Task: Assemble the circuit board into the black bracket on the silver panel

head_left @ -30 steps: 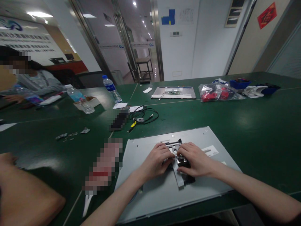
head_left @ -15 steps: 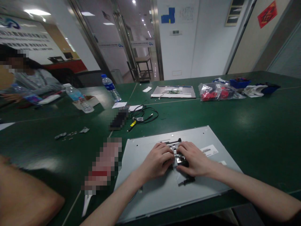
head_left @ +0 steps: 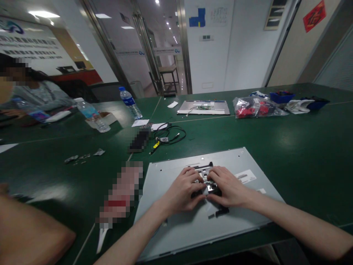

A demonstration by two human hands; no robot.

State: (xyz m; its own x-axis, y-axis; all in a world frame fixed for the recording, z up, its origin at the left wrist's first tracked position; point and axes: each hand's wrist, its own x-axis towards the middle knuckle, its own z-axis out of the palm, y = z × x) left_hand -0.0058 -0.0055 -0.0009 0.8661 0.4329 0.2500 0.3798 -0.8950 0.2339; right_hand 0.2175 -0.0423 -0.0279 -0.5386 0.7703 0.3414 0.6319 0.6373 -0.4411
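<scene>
A large flat grey metal panel [head_left: 176, 232], like the back of a screen, lies in front of me. At its middle is a black-and-silver fitting [head_left: 211, 188], mostly covered by my fingers. My left hand [head_left: 185, 189] curls around its left side, thumb pointing right. From the right, my right hand [head_left: 227, 187] closes over the other side, with its thumb along the near edge. The two thumb tips almost meet. A black bar [head_left: 204, 166] shows beyond my fingers and a short black piece [head_left: 222, 212] nearer me. A white label [head_left: 246, 176] is right of my right hand.
Left of the panel lies a blurred-out reddish item [head_left: 121, 198]. Beyond are a black cable [head_left: 176, 136], a blurred dark item [head_left: 140, 140], bottles [head_left: 131, 105], a second panel [head_left: 202, 108] and a plastic bag [head_left: 256, 108]. A person [head_left: 41, 90] sits far left; a bare arm [head_left: 33, 228] is near left.
My left thumb has moved toward the near side and now lies close to my right thumb. Clear film at the fitting's near side shows less. My right hand stays nearly still.
</scene>
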